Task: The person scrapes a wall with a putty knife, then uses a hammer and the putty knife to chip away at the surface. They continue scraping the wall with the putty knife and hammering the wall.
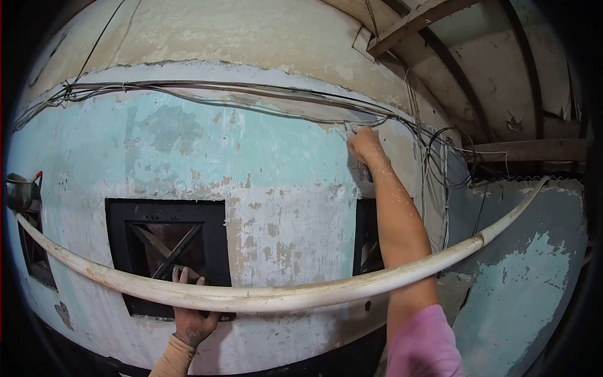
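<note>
My right hand [364, 146] is raised high against the peeling turquoise and white wall [282, 151], just beneath a bundle of cables [264, 91]. Its fingers are closed. A small greyish piece shows at the fingertips and something dark below the fist, but I cannot make out what it holds. Pale flecks dot the forearm. Lower down, my left hand [193, 323] rests at the black window frame [217, 245], fingers stretched upward. A long whitish pipe [264, 300] crosses in front of both arms and hides part of the left fingers.
A second dark window [364, 239] sits partly behind my right arm. At the far left hangs a dark pot [22, 191] with a red handle. Loose coiled cables [443, 157] hang at the right. Overhead are wooden beams [421, 25]; a grey partition wall [521, 283] stands at right.
</note>
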### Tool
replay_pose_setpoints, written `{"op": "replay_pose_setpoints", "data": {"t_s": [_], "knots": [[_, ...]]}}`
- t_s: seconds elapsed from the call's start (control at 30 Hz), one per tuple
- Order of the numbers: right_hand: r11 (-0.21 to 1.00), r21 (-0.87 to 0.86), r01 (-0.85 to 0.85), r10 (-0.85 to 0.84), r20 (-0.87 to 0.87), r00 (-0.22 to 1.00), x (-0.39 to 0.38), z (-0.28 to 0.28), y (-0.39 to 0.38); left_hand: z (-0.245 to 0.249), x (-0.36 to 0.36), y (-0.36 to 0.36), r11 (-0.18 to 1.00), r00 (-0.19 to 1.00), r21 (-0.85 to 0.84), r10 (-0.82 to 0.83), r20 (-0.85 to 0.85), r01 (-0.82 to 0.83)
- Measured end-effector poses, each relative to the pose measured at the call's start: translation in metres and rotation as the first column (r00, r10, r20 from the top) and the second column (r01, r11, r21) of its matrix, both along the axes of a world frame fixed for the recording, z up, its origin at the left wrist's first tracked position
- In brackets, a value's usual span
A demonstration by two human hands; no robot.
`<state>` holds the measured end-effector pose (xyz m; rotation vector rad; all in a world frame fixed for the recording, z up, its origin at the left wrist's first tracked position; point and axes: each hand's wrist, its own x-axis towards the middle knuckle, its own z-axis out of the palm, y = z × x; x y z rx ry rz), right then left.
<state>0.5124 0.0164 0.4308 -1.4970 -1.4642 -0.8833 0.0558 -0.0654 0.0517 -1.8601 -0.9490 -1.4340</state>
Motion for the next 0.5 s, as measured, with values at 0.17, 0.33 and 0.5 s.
{"op": "replay_pose_setpoints", "data": {"t_s": [0.17,0.33,0.5], "knots": [[0.993,0.000,-0.120,0.120,0.063,0.991,-0.018,-0.045,-0.038,-0.017,-0.015,-0.002,0.996,0.996,0.009,0.083,-0.008,-0.083],[0.984,0.050,-0.168,0.170,-0.037,0.985,-0.028,-0.068,-0.059,-0.028,-0.016,0.017,0.998,0.998,-0.023,0.061,-0.033,-0.061],[1.000,0.007,-0.018,0.018,0.034,0.999,-0.013,-0.016,-0.053,-0.020,-0.004,0.010,0.999,0.999,-0.036,0.033,0.015,-0.033]]}}
